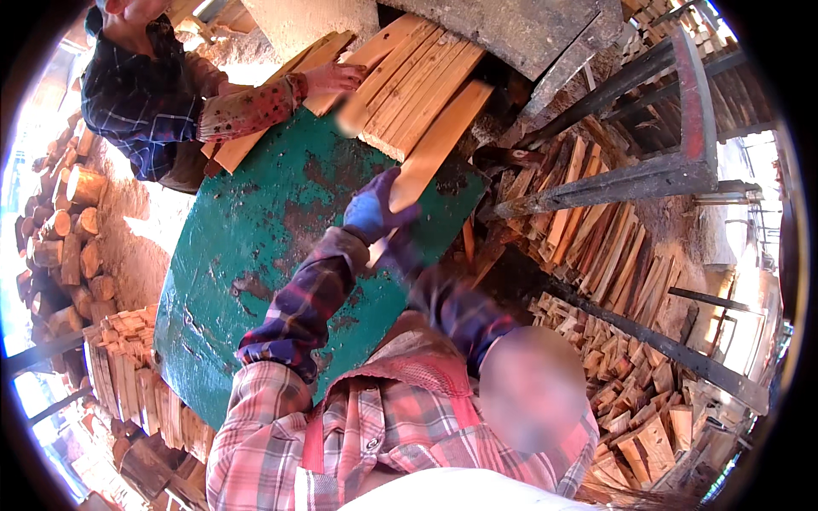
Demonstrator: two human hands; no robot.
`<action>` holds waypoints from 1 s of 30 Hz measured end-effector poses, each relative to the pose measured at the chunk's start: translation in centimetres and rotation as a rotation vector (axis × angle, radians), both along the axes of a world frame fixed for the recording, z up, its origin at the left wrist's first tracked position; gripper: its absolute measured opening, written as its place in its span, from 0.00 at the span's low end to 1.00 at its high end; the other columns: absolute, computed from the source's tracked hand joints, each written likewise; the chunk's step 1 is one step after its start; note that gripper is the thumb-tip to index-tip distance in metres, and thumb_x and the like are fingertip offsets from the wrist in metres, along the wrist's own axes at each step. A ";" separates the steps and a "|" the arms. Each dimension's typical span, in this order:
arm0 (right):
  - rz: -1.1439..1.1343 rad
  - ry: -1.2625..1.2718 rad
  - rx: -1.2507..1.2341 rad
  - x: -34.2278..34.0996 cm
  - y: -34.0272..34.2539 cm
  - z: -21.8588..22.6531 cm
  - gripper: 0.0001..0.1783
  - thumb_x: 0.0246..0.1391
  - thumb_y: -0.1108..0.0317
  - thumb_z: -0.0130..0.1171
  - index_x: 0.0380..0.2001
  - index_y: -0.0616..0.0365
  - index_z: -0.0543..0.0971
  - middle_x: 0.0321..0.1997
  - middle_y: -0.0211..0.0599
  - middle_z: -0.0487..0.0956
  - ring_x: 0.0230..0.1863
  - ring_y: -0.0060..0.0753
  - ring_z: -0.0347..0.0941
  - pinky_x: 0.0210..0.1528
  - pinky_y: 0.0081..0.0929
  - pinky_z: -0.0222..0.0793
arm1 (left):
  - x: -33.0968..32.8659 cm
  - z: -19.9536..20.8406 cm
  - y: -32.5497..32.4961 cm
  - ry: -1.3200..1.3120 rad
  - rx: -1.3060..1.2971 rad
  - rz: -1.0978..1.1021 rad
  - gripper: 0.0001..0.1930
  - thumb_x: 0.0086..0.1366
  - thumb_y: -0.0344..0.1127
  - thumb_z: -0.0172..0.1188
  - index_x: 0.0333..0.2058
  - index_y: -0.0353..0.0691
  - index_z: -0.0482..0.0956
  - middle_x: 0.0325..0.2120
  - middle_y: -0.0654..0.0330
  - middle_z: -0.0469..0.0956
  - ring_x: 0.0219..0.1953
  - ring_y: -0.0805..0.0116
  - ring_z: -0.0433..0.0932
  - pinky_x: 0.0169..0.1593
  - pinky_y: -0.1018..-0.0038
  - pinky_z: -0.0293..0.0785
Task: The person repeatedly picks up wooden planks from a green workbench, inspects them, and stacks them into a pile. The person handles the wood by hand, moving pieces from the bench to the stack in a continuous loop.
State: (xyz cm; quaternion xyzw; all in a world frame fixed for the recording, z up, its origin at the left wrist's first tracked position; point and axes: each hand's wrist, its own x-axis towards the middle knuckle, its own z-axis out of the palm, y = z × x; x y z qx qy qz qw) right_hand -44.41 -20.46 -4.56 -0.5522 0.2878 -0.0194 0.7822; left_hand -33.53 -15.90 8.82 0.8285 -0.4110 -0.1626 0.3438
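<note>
A blue-purple glove covers my left hand, which is closed around the near part of a flat wooden slat. The slat lies slantwise over the green tabletop, its far end beside a row of similar wooden slats. My right hand, in a dark purple glove, is just nearer than the left, by the slat's near end. Motion smears its fingers, so their grip is hidden. Across the table, a co-worker's hand rests on other slats at the left of the row.
Stacked split wood fills the right side, behind a dark metal frame. Round logs are piled at the far left, with bundled wood pieces nearer. A grey slab stands at the table's back.
</note>
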 end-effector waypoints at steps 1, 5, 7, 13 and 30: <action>0.258 0.016 0.035 -2.1 4.5 1.1 0.13 0.58 0.64 0.56 0.42 0.59 0.78 0.36 0.37 0.79 0.35 0.30 0.75 0.35 0.33 0.72 | -1.4 -0.1 0.7 0.014 0.103 -0.010 0.43 0.51 0.55 0.67 0.62 0.41 0.62 0.61 0.46 0.63 0.58 0.40 0.67 0.58 0.55 0.69; 1.011 -0.328 0.018 -6.2 12.5 6.9 0.11 0.58 0.67 0.55 0.41 0.59 0.80 0.39 0.38 0.81 0.40 0.31 0.77 0.42 0.33 0.75 | -4.0 -2.4 13.0 -0.122 0.454 -0.034 0.39 0.53 0.42 0.61 0.64 0.47 0.59 0.60 0.46 0.63 0.57 0.40 0.68 0.57 0.54 0.70; 0.634 -0.058 0.281 -4.0 7.4 8.1 0.11 0.58 0.66 0.56 0.42 0.58 0.77 0.40 0.36 0.80 0.37 0.30 0.77 0.38 0.30 0.75 | -3.7 -2.8 23.0 -0.143 0.699 0.113 0.45 0.49 0.43 0.65 0.67 0.56 0.56 0.59 0.44 0.65 0.56 0.37 0.69 0.57 0.53 0.70; -0.356 -0.024 -0.028 7.4 -16.9 7.5 0.28 0.55 0.41 0.59 0.52 0.46 0.70 0.42 0.29 0.77 0.39 0.29 0.75 0.35 0.29 0.71 | 10.9 -0.3 18.0 -0.275 0.232 0.258 0.32 0.57 0.44 0.65 0.59 0.42 0.68 0.54 0.41 0.70 0.58 0.45 0.68 0.61 0.61 0.66; -0.054 -0.080 0.574 -4.8 -7.5 7.5 0.41 0.60 0.38 0.45 0.67 0.56 0.59 0.66 0.46 0.65 0.62 0.48 0.66 0.64 0.46 0.63 | -6.5 -1.8 13.7 0.907 -0.407 0.160 0.32 0.58 0.48 0.69 0.54 0.32 0.71 0.44 0.55 0.78 0.49 0.68 0.74 0.56 0.69 0.69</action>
